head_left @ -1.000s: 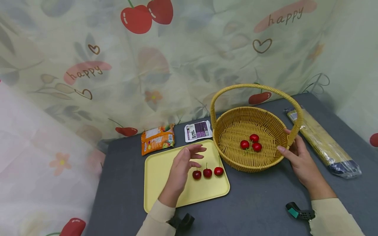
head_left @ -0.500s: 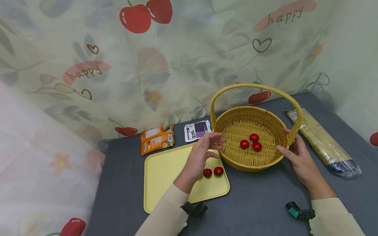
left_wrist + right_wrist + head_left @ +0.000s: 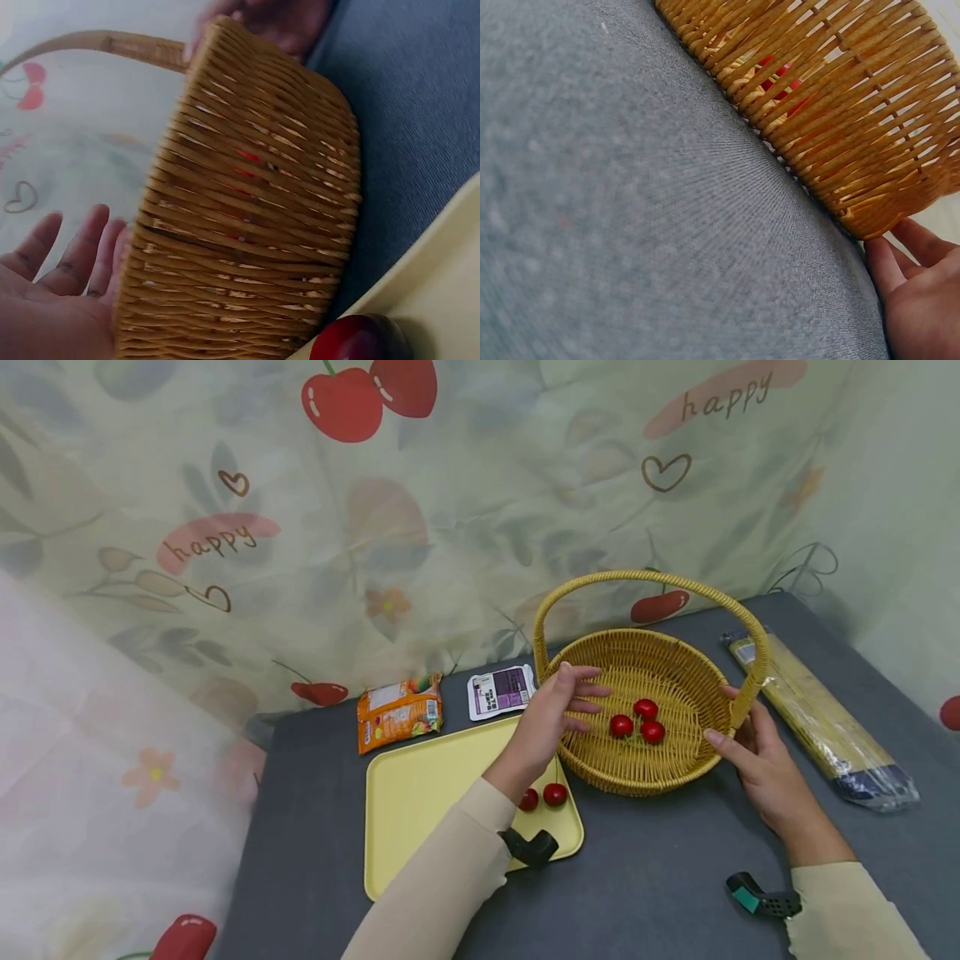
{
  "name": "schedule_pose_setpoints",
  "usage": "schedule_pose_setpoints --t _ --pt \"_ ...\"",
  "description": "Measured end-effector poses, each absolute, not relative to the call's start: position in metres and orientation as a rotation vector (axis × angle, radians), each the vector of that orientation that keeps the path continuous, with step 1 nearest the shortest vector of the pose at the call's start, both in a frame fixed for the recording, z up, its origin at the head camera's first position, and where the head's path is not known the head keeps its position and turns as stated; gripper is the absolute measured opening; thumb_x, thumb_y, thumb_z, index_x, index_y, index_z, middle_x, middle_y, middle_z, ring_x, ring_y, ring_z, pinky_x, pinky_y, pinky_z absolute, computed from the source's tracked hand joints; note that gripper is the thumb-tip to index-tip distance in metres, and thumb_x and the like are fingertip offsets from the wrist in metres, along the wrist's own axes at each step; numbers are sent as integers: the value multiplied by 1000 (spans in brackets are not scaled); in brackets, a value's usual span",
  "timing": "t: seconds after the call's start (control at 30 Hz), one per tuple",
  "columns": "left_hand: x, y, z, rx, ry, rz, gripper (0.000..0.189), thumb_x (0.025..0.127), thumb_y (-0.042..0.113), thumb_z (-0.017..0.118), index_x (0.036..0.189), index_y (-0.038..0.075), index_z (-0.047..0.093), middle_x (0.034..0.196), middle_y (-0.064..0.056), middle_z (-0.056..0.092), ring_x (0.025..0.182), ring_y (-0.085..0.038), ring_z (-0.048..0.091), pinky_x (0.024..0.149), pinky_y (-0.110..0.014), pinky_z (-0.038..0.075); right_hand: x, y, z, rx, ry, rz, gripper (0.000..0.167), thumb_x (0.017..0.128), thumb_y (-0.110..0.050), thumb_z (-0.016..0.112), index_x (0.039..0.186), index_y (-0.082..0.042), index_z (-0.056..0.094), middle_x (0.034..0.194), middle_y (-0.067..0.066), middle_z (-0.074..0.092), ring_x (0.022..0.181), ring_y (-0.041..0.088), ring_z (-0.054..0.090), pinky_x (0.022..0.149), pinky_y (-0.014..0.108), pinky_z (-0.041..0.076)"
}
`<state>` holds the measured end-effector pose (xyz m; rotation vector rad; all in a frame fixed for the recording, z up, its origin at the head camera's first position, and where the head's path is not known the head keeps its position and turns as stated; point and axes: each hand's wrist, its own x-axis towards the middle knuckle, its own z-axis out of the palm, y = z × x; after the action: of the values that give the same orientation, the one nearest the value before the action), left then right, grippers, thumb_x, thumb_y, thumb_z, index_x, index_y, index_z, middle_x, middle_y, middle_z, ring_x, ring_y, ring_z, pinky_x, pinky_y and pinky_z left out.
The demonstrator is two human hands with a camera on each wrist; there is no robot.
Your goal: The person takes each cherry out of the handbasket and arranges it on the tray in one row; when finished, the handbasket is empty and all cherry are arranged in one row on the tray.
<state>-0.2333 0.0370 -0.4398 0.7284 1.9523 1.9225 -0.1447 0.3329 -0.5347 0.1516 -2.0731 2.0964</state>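
A round woven wicker basket (image 3: 636,783) with a tall arched handle stands on the dark table. Inside lie three red cherries (image 3: 652,732), grouped near the middle. My right hand (image 3: 767,777) grips the basket's right side, its thumb over the rim by the handle's foot. Over the left rim, my left hand (image 3: 546,720) reaches with extended fingers and holds nothing; the left wrist view shows those fingers (image 3: 75,259) beside the wicker wall. Two dark red cherries (image 3: 555,794) show on the yellow tray (image 3: 420,810), one partly hidden by my left wrist.
Behind the tray lie an orange snack packet (image 3: 400,714) and a white-and-purple packet (image 3: 501,692). A long clear-wrapped pack (image 3: 817,718) of yellow sticks lies right of the basket. A patterned cloth (image 3: 450,527) hangs along the table's back edge.
My left hand has moved right and slightly up, from above the tray to over the basket's left rim. My right hand and the basket have stayed in place.
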Motion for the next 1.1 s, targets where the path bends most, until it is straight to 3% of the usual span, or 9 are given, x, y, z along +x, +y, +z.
schedule_pose_setpoints --t 0.2,0.43,0.6,0.87,1.1 --pt "-245 56 -445 697 2011 1822 70 117 59 25 154 8 57 138 -14 69 124 -37 67 100 -52 57 -145 334 -535 155 -2084 2082 70 113 -4 58 173 -22 27 161 23 32 140 22 43 97 16 42" --pt "-257 69 -449 643 2076 1684 75 113 69 27 152 15 62 135 -8 69 119 -29 68 94 -42 60 -145 334 -534 146 -2102 2075 70 113 -6 59 173 -23 27 159 23 34 137 21 46 97 16 42" --pt "-261 74 -448 637 2086 1557 79 112 72 27 153 16 63 136 -8 67 118 -30 67 94 -49 59 -144 332 -534 151 -2090 2089 70 113 -5 59 173 -23 28 158 23 36 136 21 47 96 16 43" --pt "-264 84 -452 646 2263 1320 90 108 79 19 138 17 76 130 0 74 129 -18 63 111 -43 46 -145 332 -534 149 -2084 2094 70 113 -4 58 173 -23 28 158 25 35 136 25 46 97 17 44" --pt "-265 89 -458 618 2299 1192 87 108 79 25 130 16 81 131 3 74 129 -15 62 111 -42 47 -144 334 -534 116 -2138 2054 70 113 -8 59 173 -25 27 161 24 34 137 22 47 96 16 43"
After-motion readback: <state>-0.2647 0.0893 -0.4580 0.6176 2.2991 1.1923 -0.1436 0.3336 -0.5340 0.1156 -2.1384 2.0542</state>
